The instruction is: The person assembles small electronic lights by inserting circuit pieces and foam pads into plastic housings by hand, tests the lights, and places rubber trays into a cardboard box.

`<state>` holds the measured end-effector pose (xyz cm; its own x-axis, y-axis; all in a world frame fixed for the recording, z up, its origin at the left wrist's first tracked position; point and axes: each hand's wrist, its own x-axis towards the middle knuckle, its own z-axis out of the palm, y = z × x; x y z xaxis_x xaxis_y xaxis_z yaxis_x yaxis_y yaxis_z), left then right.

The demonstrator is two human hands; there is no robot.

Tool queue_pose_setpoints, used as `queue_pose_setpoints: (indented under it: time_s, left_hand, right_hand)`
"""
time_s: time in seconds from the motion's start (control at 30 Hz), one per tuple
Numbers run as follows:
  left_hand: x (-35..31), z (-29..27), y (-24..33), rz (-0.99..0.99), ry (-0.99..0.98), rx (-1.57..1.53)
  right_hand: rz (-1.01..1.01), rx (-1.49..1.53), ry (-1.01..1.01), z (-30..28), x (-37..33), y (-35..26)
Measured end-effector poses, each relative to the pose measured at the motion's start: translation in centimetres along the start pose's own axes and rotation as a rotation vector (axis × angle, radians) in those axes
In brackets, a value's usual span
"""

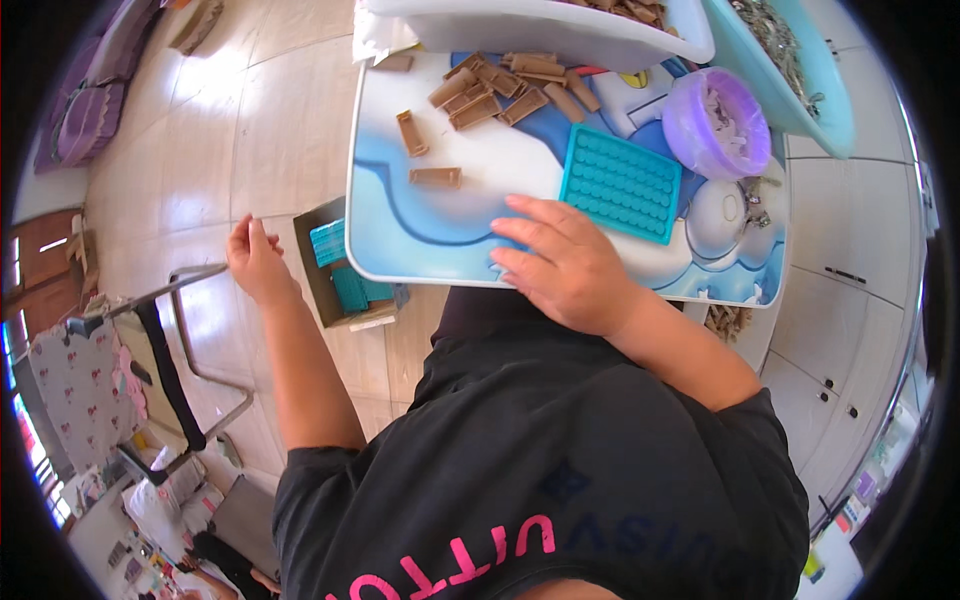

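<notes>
My left hand (262, 262) is off the table's left side, above the floor, its fingers loosely bent and nothing visible in them. Beside it, lower down, stands a cardboard box (312, 268) with teal moulded pieces (350, 288) inside. My right hand (568, 265) is over the table's near edge, fingers spread, holding nothing I can see. Just beyond it lies a teal tray (622, 185) with rows of small round knobs or cups. Two brown plastic pieces (435, 177) (411, 133) lie apart on the left, and several more brown pieces (482, 100) are heaped behind.
The blue and white table (400, 245) also bears a purple tub (685, 130) with pale bits. A white bin (560, 35) of brown pieces and a turquoise basin (835, 110) of metal parts stand behind. A metal-framed chair (185, 350) is at left, white cabinets (850, 230) at right.
</notes>
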<state>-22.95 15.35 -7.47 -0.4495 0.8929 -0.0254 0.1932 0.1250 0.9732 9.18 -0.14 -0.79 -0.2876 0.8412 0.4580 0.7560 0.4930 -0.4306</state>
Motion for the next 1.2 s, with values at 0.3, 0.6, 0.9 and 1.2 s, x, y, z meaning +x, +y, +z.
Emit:
queue_pose_setpoints:
  time_s: [0.3, 0.6, 0.9, 1.2]
  left_hand:
    - [-7.2, 3.7, 0.5, -0.26, -0.367, -0.254]
    - [-9.0, 5.6, 0.5, -0.205, -0.346, -0.248]
    - [-8.7, 6.2, 0.9, -0.173, -0.332, -0.153]
    - [-7.8, 6.3, -0.3, -0.086, -0.321, -0.069]
  right_hand:
    - [0.135, -0.028, 0.108, -2.1, -2.0, 1.4]
    - [0.088, -0.124, -0.075, -1.3, -4.2, 0.0]
    - [0.017, -0.179, -0.013, -0.9, -4.3, 0.1]
    - [0.041, -0.17, -0.02, -0.4, -4.4, -0.1]
